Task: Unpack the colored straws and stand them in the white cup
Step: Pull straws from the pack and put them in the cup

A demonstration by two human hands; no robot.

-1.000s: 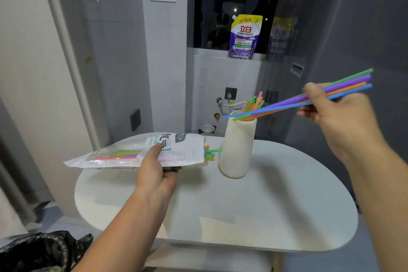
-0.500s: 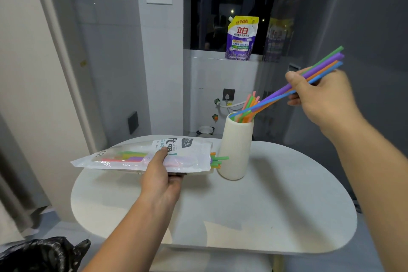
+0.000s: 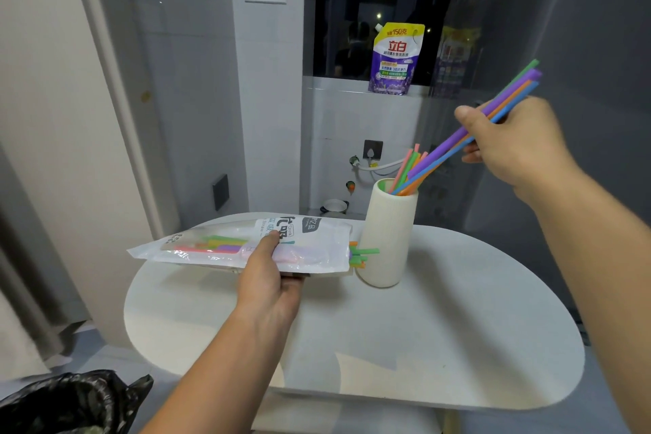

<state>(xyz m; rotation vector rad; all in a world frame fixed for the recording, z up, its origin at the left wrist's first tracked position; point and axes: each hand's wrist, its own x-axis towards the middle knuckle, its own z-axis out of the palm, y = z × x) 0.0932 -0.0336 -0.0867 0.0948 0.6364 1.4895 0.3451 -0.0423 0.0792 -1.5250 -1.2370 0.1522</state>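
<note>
Two hands engaged: R hand (image 3: 521,148) raised, pinching straw bundle (image 3: 507,95) w/ tips at white cup (image 3: 387,240) mouth; L hand (image 3: 271,284) grips straw packet (image 3: 317,250) over tabletop (image 3: 440,335).

Lone head-worn wide-angle cam looks fwd & down over the white table (image 3: 458,345), left hand (image 3: 271,278) & right hand (image 3: 521,148) close in frame, facing tiled wall (image 3: 274,116) & dark window (image 3: 352,10).

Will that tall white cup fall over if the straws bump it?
Probably tippy: the white cup is tall and narrow, and its straws lean to one side. It may slide too, since the table looks smooth.
</note>
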